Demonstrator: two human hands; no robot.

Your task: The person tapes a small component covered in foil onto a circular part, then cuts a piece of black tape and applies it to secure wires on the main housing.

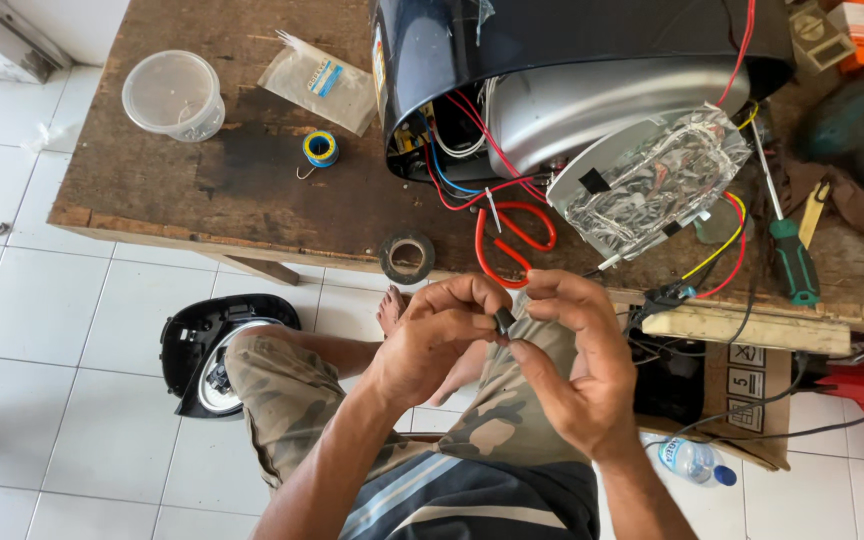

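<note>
Fingertips of both hands meet on one small dark piece [504, 320], held in mid-air over the person's lap, just off the worktop's [252, 190] front edge. The left hand [439, 335] pinches it between thumb and forefinger; the right hand [577, 350] pinches it from the other side, remaining fingers curled loosely. What the piece is cannot be told at this size (perhaps a cap or a bit of tubing).

From the left: a clear plastic tub [174, 95] near the worktop's back left corner, a plastic packet [320, 85], a small solder spool [320, 149], then a roll of black tape [407, 257] sitting right on the front edge. It could be knocked off to the tiled floor by a knee or elbow. Red-handled scissors [512, 243] also lie close to that edge, blades under loose red wires [472, 125] spilling from the opened dark appliance housing [552, 40]; a tug on them could snag a wire.

The likeliest slip, in my judgement, is the piece itself: with nothing beneath it but lap and floor, a weak pinch would drop it among the clutter below. A green-handled screwdriver [792, 260] lies farther right.
</note>
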